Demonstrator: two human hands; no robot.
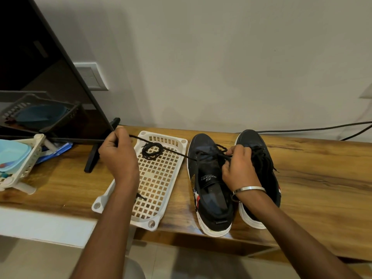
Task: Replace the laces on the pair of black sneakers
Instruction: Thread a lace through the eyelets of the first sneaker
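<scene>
A wooden surface (302,168) carries two black sneakers (209,178) side by side, just right of a white lattice tray (159,178). The left hand (118,156) pinches a black lace (161,147) stretched taut over the tray. The right hand (239,166) curls its fingers (231,153) around laces at the sneakers' eyelets. A coiled lace (152,151) lies in the tray.

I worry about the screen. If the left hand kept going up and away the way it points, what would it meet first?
Probably the TV's bottom corner and its stand leg, right past the left hand that pinches the lace. Depth is unclear.
</scene>
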